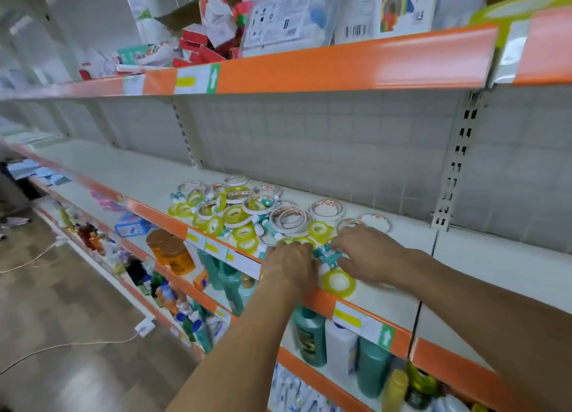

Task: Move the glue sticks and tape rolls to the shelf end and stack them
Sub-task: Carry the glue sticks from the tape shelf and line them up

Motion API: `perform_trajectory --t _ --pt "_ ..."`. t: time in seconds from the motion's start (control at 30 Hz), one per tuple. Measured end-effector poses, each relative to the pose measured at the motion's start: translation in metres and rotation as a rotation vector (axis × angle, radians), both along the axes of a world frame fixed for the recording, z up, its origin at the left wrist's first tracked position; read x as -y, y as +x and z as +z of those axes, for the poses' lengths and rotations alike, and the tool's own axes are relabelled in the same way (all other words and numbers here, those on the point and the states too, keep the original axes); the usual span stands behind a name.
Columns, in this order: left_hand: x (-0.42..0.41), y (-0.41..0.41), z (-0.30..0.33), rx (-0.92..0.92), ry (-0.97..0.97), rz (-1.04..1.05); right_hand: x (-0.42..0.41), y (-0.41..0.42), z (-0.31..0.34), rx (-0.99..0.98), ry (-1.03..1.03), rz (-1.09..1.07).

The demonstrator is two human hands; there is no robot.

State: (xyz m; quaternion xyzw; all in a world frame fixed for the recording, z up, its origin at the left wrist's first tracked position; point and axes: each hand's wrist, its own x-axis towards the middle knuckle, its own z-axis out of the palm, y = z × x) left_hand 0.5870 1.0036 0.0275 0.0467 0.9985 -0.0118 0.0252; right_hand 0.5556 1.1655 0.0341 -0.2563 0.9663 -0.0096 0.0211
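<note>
My left hand [289, 264] and right hand [368, 257] rest at the near edge of the white shelf [483, 266], fingers curled round small teal glue sticks [326, 253]; their number I cannot tell. One yellow tape roll [339, 283] lies at the edge, just beside them. The tape heap [244, 213], too tangled to count, sits left; bare shelf stretches right

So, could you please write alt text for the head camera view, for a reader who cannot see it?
A person's left hand and right hand reach onto a white shelf with an orange front edge, gathering teal glue sticks beside a yellow tape roll. A loose pile of tape rolls lies just beyond; bottles fill the shelf below.
</note>
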Motion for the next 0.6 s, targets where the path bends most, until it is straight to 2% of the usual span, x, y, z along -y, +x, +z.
perform_trajectory --t 0.3,0.6 --pt "-0.012 -0.043 -0.012 -0.028 0.052 -0.012 -0.003 -0.022 -0.011 -0.045 0.076 0.131" --pt "-0.011 -0.058 -0.020 -0.003 0.054 0.050 0.000 -0.020 -0.016 -0.163 0.111 0.096"
